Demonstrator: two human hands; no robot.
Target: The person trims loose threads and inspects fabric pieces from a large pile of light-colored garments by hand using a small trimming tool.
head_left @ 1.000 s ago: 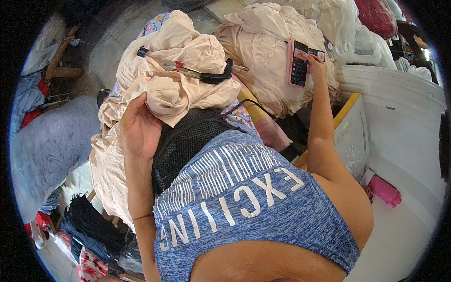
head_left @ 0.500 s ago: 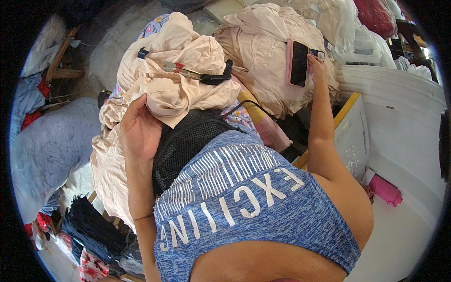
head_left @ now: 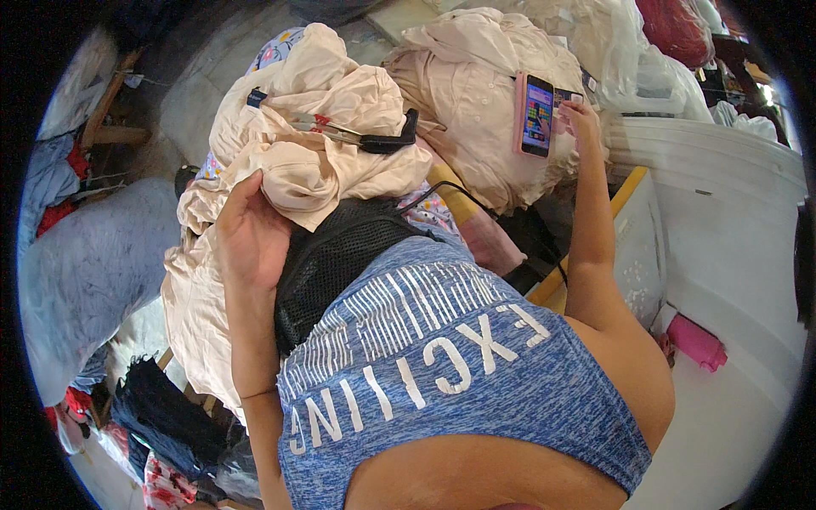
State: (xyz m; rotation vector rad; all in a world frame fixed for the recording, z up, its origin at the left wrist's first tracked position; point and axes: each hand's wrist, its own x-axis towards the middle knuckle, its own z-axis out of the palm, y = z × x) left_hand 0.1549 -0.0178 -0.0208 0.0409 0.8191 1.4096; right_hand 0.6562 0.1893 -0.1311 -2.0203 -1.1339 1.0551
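Wears sleeveless heathered-blue top (head_left: 514,393), wide scooped neckline (head_left: 476,435). Carries big white block lettering (head_left: 486,340), upside down from this view, plus barcode-like thin white bars (head_left: 400,308) farther from neckline. Leaves left hand (head_left: 253,240) and right hand (head_left: 581,126) bare.

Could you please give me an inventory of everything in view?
Cloth heap: one, cream, on the lap
Tool: one, metal, red and black, on the heap
Garment pile: one, beige, beyond the lap
Phone: one, pink-cased, on the pile
Mesh item: one, black, below the heap
Tub: one, white, right
Roll: one, pink, lower right
Stuffed bag: one, grey-blue, left
Dark cloth: one, lower left
Rim clutter: unclear
Shirt: one, blue, worn
Left hand: one, bare, at the heap
Right hand: one, bare, beside the phone
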